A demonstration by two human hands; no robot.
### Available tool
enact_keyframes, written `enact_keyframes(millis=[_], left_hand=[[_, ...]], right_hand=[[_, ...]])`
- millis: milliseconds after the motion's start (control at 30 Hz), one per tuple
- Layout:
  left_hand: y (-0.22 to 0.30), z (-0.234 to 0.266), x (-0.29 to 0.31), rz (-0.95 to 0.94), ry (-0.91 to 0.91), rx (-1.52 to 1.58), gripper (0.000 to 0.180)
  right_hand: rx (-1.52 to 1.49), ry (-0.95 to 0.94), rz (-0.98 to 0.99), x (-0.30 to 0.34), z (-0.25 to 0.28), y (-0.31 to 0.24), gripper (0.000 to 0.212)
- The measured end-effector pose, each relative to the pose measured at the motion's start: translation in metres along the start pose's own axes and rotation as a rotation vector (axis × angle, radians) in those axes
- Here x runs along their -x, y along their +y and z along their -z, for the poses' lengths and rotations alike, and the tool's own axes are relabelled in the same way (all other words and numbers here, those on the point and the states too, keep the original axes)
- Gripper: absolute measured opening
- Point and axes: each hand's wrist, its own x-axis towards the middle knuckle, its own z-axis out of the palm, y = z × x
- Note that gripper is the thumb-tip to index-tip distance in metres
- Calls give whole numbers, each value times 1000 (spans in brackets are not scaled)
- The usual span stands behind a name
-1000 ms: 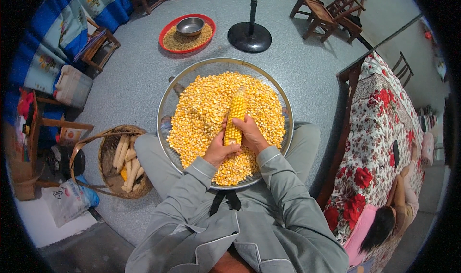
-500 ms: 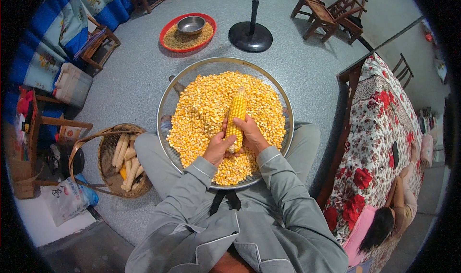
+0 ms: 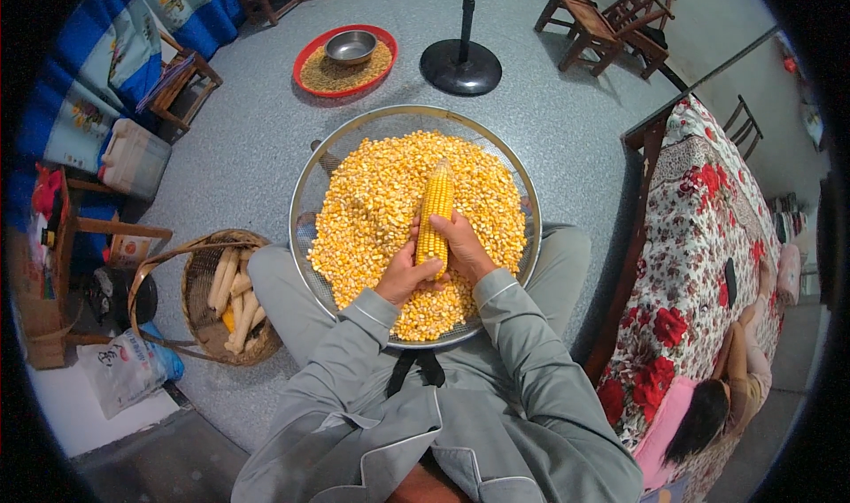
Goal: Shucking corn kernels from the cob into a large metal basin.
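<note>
Grey speckled floor (image 3: 584, 184) surrounds a wide mesh sieve (image 3: 350, 135) heaped with loose yellow kernels (image 3: 354, 215). Over the heap, the left hand (image 3: 407, 274) and right hand (image 3: 464, 244) are both curled around one corn cob (image 3: 437, 202) — a wicker basket (image 3: 196, 301) of bare cobs (image 3: 221, 282) stands at left.

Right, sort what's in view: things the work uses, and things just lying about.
In use:
corn cob, in the left hand and right hand
mesh sieve, loose kernels
basket, bare cobs, probably

Apparently just lying about:
red tray, metal bowl
black stand
wooden chair
plastic bag
</note>
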Motion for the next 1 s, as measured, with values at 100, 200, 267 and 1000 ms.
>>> enact_keyframes(millis=[100, 200, 267, 1000], left_hand=[[2, -3, 0, 22, 78, -67, 54], [-2, -2, -3, -10, 133, -199, 49], [-6, 1, -5, -46, 152, -281, 47], [-3, -1, -2, -10, 96, -187, 41]], right_hand=[[76, -12, 20, 0, -2, 1, 40], [93, -21, 23, -2, -1, 5, 37], [46, -16, 16, -3, -2, 5, 35], [36, -58, 26, -2, 1, 5, 42]])
